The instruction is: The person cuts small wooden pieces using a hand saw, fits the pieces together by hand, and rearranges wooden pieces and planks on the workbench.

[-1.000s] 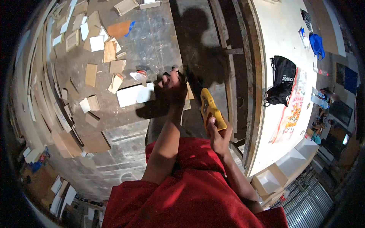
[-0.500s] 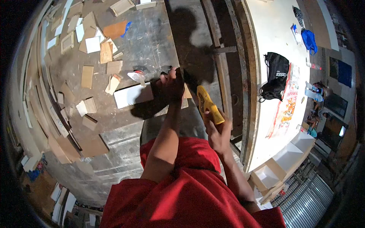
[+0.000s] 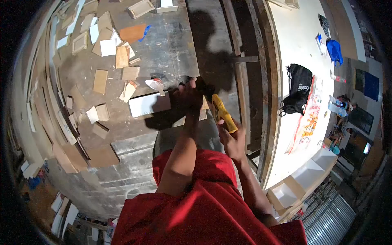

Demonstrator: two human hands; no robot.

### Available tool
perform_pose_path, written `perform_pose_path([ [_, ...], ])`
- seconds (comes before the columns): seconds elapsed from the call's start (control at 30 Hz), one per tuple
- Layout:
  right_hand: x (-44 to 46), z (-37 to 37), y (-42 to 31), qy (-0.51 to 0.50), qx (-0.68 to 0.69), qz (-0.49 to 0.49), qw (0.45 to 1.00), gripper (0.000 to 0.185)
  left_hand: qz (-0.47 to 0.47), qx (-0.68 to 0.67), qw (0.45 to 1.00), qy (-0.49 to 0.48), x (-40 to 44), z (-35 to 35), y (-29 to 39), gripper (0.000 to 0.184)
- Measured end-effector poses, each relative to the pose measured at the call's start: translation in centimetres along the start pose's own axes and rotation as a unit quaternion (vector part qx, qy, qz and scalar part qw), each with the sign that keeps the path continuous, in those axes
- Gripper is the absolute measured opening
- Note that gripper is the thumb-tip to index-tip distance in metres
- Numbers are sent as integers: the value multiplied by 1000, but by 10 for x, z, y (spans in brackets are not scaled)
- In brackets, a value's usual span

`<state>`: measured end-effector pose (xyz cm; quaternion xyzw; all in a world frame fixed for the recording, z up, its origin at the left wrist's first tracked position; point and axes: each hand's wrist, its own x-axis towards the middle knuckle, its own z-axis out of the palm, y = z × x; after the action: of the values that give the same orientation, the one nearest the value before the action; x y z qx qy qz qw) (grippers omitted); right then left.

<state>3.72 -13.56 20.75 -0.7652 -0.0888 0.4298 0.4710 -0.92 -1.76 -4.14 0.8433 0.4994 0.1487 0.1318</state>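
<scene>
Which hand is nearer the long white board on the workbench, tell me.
Left. The left hand is just right of the board; the right hand, gripping the yellow handle, is farther off to the right.

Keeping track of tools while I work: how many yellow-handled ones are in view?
1. The yellow-handled tool is held in the right hand, to the right of the left hand. Others may be hidden in shadow or under the wood scraps.
</scene>
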Motion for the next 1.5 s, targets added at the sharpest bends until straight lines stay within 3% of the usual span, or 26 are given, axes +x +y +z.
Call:
perform_pose_path([
  [0.07, 2, -9, -2, -10, -12, 24, 1000, 30, -14, -27, 999, 42, -4, 11, -1, 37],
  [0.13, 1, -15, -7, -16, -35, 122, 992, 37, -44, -46, 996, 58, -1, 6, 4, 35],
  [0.3, 2, 12, -5, 45, -46, -20, 998, 42, -91, -99, 989, 65, 0, 27, -4, 34],
  [0.47, 33, 1, -13, -13, -82, -10, 996, 42, -82, -70, 991, 78, 7, -4, 10, 33],
  [0.57, 18, 4, 11, 19, -58, -49, 997, 42, -82, -66, 992, 73, 8, -2, 12, 34],
  [0.67, 30, 6, 19, -10, -24, -52, 998, 40, -84, -58, 993, 67, 7, -3, 5, 34],
  [0.77, 37, 0, 7, -18, -92, -4, 996, 36, -88, -54, 993, 64, 5, -1, 8, 34],
  [0.93, 33, -6, 32, 8, -115, -1, 993, 32, -95, -52, 992, 64, 9, 1, 11, 34],
  [1.07, 22, -4, 14, 1, -2, -10, 1000, 33, -96, -51, 992, 63, 11, 0, 11, 34],
  [1.17, 32, -8, 26, 17, -91, 36, 995, 35, -98, -48, 992, 56, 12, -7, 11, 34],
  [1.27, 44, -2, 19, -1, -156, -23, 987, 35, -95, -50, 993, 53, 17, -4, 8, 34],
  [1.37, 45, 7, 7, 4, 2, 16, 1000, 33, -95, -48, 993, 51, 20, -7, 5, 35],
  [1.5, 40, 4, 3, -19, -27, 16, 999, 30, -95, -51, 993, 48, 22, -6, 10, 35],
])
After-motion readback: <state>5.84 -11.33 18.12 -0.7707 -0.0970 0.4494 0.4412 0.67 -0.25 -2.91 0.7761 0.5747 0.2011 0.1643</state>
